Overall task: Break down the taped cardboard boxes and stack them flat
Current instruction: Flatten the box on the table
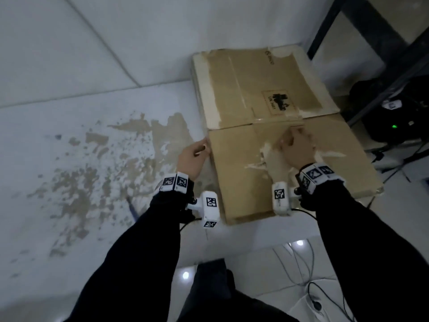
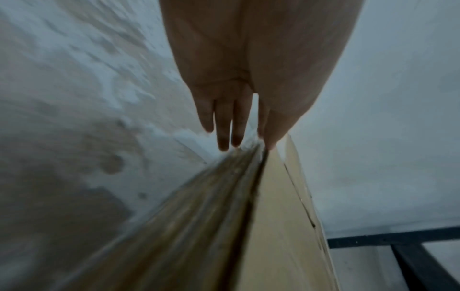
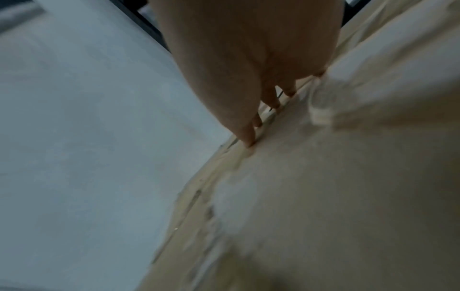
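Cardboard box (image 1: 278, 145), brown and scuffed with torn white patches, sits on a white, paint-flaked tabletop (image 1: 69, 135) beside a dark metal rack (image 1: 371, 54). Left hand (image 1: 192, 156) rests against its left edge; right hand (image 1: 297, 147) curls at the glossy taped seam. From the left wrist, straight fingers (image 2: 224, 126) touch the blurred corrugated edge. From the right wrist, fingertips (image 3: 248, 137) dig into the seam; what they grip is unclear.

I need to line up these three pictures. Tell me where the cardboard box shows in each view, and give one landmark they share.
Head: the cardboard box fills the centre right, top flaps shut, both hands on it.
Left wrist: the cardboard box runs from below the fingertips down to the bottom centre, seen along its edge.
Right wrist: the cardboard box fills the lower right half.
Shared landmark: the dark metal frame beside the box.
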The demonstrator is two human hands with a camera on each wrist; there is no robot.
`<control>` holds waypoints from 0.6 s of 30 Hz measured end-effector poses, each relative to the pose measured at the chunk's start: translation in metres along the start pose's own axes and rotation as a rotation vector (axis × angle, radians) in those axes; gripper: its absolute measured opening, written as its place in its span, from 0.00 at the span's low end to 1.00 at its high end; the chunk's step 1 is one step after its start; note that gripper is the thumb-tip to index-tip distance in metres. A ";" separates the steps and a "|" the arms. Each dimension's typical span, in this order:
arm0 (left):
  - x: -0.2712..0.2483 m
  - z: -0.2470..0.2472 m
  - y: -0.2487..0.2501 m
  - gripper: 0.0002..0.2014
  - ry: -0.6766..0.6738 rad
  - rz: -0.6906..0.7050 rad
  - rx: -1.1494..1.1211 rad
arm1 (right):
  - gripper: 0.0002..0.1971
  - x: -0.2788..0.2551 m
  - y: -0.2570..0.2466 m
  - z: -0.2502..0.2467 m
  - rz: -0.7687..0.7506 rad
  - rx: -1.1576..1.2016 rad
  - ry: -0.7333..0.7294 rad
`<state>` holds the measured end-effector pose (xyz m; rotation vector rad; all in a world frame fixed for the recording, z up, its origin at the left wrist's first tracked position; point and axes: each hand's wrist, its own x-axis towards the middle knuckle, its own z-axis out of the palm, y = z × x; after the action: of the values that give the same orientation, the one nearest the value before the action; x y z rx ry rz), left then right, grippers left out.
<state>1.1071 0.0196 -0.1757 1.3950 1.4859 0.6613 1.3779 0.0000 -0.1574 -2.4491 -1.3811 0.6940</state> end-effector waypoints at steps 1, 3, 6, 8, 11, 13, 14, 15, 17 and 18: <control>-0.022 -0.008 -0.010 0.13 0.009 -0.009 -0.015 | 0.26 -0.016 -0.007 0.003 -0.059 0.060 0.019; -0.069 -0.024 -0.034 0.10 0.055 -0.049 -0.073 | 0.16 -0.058 -0.027 0.008 -0.177 0.245 0.026; -0.152 -0.048 -0.077 0.16 0.096 -0.217 -0.209 | 0.07 -0.131 -0.051 0.033 -0.375 0.435 -0.118; -0.213 -0.061 -0.112 0.18 0.068 -0.348 -0.303 | 0.07 -0.180 -0.059 0.065 -0.444 0.478 -0.547; -0.295 -0.076 -0.178 0.16 0.070 -0.552 -0.422 | 0.10 -0.237 -0.062 0.114 -0.446 0.254 -1.181; -0.340 -0.080 -0.224 0.13 0.201 -0.701 -0.479 | 0.11 -0.259 -0.063 0.143 -0.526 0.040 -1.347; -0.366 -0.082 -0.246 0.12 0.283 -0.791 -0.508 | 0.10 -0.270 -0.068 0.163 -0.563 -0.046 -1.378; -0.392 -0.083 -0.268 0.11 0.359 -0.882 -0.528 | 0.10 -0.281 -0.075 0.184 -0.588 -0.130 -1.389; -0.445 -0.078 -0.305 0.10 0.447 -1.070 -0.590 | 0.08 -0.298 -0.093 0.232 -0.613 -0.261 -1.380; -0.470 -0.076 -0.321 0.10 0.463 -1.166 -0.659 | 0.08 -0.307 -0.105 0.259 -0.639 -0.330 -1.373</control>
<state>0.8466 -0.4769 -0.2986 -0.2237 1.8640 0.6026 1.0326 -0.2118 -0.2469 -1.2707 -2.6326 2.2231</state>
